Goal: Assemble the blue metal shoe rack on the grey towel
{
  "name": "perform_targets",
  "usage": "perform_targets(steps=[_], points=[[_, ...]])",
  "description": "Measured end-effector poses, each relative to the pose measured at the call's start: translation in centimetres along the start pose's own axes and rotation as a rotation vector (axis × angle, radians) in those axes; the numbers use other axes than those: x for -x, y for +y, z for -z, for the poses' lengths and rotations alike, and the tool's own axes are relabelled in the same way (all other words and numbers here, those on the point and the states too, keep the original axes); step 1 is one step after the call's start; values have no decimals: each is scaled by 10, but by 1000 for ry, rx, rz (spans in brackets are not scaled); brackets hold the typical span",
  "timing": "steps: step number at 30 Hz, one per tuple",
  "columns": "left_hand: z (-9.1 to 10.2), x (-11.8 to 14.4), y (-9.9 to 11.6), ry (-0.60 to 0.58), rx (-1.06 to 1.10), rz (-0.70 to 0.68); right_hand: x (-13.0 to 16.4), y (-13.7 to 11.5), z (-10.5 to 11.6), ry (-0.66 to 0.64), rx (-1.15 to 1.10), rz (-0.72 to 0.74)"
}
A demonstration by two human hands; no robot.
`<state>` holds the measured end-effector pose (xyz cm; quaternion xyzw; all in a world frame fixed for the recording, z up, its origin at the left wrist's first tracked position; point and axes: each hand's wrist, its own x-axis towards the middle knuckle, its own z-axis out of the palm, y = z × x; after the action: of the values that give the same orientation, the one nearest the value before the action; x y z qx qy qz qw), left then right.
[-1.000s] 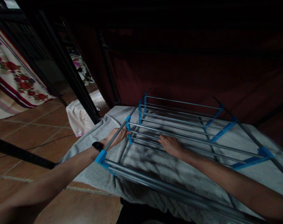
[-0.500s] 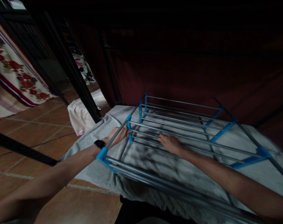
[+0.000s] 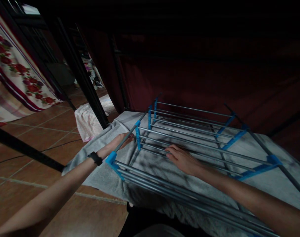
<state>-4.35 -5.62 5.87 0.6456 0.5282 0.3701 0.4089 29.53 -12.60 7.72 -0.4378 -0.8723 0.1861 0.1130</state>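
A drying rack of grey metal rods with blue plastic joints stands in front of me. A grey towel lies spread under its upper rods and hangs over the left and near edges. My left hand, with a black band on the wrist, lies flat on the towel just under the rack's left side rod, fingers stretched out. My right hand rests palm down on the towel, reaching in between the rods, fingers apart. Neither hand grips anything that I can see.
A pink striped cloth lies on the terracotta tile floor to the left. A black slanted post rises beside it. Floral fabric hangs at far left. A dark red curtain closes off the back. A black bar crosses low left.
My left hand has slid a little back along the towel and its fingers have flattened under the side rod. My right hand has drawn slightly toward me. The view has shifted a bit.
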Motion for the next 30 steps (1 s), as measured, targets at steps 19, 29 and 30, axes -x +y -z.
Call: perform_targets(steps=[19,29,30], points=[[-11,103,57,2,581,381,92,-85,-13,-10,150,-144],[-12,99,50,-30,468,318,90,-87,-17,46,288,-120],[-12,99,50,-32,474,316,91,-86,-18,46,296,-119]])
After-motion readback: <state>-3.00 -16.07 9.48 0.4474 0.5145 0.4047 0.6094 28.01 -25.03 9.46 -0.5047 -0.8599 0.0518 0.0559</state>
